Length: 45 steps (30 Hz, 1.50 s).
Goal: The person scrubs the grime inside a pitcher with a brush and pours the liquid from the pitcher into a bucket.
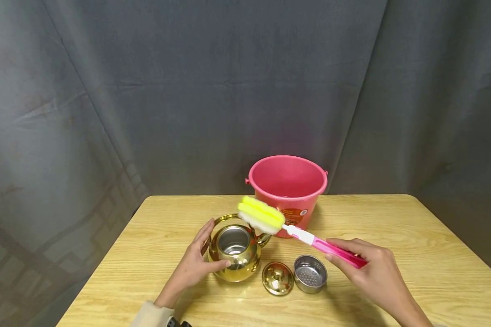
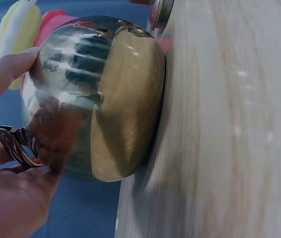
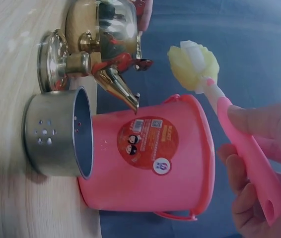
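A golden teapot (image 1: 238,272) stands uncovered on the table, its steel-lined mouth facing up and its spout to the right. My left hand (image 1: 193,264) holds it from the left side, thumb along the front and fingers behind near the hoop handle (image 2: 17,144). In my right hand (image 1: 374,268) I grip the pink handle of a sponge brush (image 1: 262,214). Its yellow and white head is raised above the spout side of the teapot, in front of the bucket. The right wrist view shows my thumb and fingers wrapped around the brush handle (image 3: 252,153).
Just right of the teapot lies its golden lid (image 1: 277,279), knob up. Beside the lid sits a perforated steel strainer cup (image 1: 309,274). Behind them stands a pink bucket (image 1: 311,205) with a label. A grey curtain (image 1: 229,113) hangs behind the wooden table (image 1: 163,227).
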Available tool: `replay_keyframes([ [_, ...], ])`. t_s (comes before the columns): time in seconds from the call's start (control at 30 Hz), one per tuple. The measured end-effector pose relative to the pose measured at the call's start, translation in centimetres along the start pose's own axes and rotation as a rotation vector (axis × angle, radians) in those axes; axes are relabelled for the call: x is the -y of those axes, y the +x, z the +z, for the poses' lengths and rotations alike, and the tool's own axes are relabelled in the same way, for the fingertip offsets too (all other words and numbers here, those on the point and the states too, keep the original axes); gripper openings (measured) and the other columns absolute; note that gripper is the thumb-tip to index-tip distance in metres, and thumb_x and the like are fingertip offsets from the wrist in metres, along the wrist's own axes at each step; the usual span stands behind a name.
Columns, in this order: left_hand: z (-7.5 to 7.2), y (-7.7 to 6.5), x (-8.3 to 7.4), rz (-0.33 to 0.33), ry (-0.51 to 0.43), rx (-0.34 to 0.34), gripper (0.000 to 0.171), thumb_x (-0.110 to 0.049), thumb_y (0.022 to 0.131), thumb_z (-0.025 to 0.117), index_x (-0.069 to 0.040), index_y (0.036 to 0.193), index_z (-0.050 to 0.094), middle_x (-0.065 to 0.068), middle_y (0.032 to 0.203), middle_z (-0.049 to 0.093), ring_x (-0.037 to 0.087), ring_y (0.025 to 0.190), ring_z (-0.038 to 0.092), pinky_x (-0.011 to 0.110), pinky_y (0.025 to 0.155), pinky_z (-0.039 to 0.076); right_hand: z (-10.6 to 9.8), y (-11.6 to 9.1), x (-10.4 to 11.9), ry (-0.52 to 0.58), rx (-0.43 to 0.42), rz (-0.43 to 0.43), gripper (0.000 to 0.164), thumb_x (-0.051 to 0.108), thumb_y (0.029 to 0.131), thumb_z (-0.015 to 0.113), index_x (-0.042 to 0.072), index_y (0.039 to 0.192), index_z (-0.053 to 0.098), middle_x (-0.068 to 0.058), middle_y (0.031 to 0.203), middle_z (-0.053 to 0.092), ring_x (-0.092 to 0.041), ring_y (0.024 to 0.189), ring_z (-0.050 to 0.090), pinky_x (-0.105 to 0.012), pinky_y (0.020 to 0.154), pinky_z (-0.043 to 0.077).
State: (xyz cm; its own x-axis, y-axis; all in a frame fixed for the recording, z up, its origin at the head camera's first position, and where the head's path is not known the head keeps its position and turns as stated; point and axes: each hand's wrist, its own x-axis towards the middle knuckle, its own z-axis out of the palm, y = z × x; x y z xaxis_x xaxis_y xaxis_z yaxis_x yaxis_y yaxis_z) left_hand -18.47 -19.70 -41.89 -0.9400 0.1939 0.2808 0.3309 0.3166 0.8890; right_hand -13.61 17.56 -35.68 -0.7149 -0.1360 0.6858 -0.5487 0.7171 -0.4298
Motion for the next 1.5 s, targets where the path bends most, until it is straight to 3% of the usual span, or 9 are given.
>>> replay_keyframes([
  [0.43, 0.0, -0.1, 0.0, 0.004, 0.026, -0.004, 0.109, -0.019, 0.067, 0.090, -0.007, 0.154, 0.024, 0.003, 0.159, 0.016, 0.030, 0.144, 0.015, 0.044, 0.113, 0.020, -2.8, -0.1, -0.5, -0.092, -0.130, 0.179, 0.034, 0.012, 0.066, 0.090, 0.011, 0.098, 0.078, -0.006, 0.081, 0.072, -0.005, 0.051, 0.046, -0.015, 0.041, 0.036],
  [0.5, 0.0, -0.1, 0.0, 0.003, 0.020, -0.002, 0.109, -0.019, 0.067, 0.089, -0.007, 0.154, 0.024, 0.004, 0.159, 0.016, 0.030, 0.144, 0.014, 0.044, 0.113, 0.020, -3.2, -0.1, -0.6, -0.097, -0.154, 0.208, 0.033, 0.013, 0.066, 0.090, 0.011, 0.097, 0.078, 0.001, 0.078, 0.071, -0.004, 0.051, 0.047, -0.015, 0.042, 0.037],
  [0.67, 0.0, -0.2, 0.0, -0.002, -0.001, -0.001, 0.109, -0.018, 0.067, 0.089, -0.006, 0.153, 0.023, 0.004, 0.160, 0.015, 0.030, 0.144, 0.014, 0.044, 0.113, 0.019, -4.2, -0.3, -1.3, -0.084, -0.200, 0.283, 0.030, 0.014, 0.070, 0.088, 0.010, 0.098, 0.078, 0.034, 0.074, 0.061, 0.002, 0.050, 0.051, -0.015, 0.043, 0.038],
  [0.8, 0.0, -0.2, 0.0, 0.001, -0.001, -0.001, 0.109, -0.017, 0.067, 0.089, -0.005, 0.153, 0.023, 0.004, 0.160, 0.015, 0.030, 0.144, 0.014, 0.044, 0.112, 0.020, -4.7, -0.4, -2.0, -0.088, -0.233, 0.336, 0.030, 0.014, 0.072, 0.087, 0.008, 0.100, 0.078, 0.044, 0.076, 0.054, 0.007, 0.052, 0.051, -0.014, 0.042, 0.039],
  [1.23, 0.0, -0.1, 0.1, 0.009, -0.005, -0.003, 0.108, -0.016, 0.068, 0.089, -0.002, 0.153, 0.023, 0.006, 0.159, 0.016, 0.031, 0.144, 0.014, 0.044, 0.113, 0.020, -5.5, -0.8, -4.5, -0.069, -0.375, 0.491, 0.032, 0.010, 0.074, 0.085, 0.004, 0.104, 0.076, 0.040, 0.072, 0.055, 0.016, 0.062, 0.051, -0.002, 0.053, 0.038],
  [1.5, 0.0, -0.1, 0.1, 0.006, -0.007, -0.003, 0.109, -0.017, 0.067, 0.089, -0.004, 0.153, 0.024, 0.004, 0.160, 0.015, 0.030, 0.144, 0.015, 0.043, 0.112, 0.020, -5.2, -1.4, -6.6, -0.108, -0.336, 0.551, 0.035, 0.017, 0.076, 0.083, 0.003, 0.107, 0.075, 0.042, 0.067, 0.051, 0.021, 0.064, 0.048, -0.010, 0.051, 0.034],
])
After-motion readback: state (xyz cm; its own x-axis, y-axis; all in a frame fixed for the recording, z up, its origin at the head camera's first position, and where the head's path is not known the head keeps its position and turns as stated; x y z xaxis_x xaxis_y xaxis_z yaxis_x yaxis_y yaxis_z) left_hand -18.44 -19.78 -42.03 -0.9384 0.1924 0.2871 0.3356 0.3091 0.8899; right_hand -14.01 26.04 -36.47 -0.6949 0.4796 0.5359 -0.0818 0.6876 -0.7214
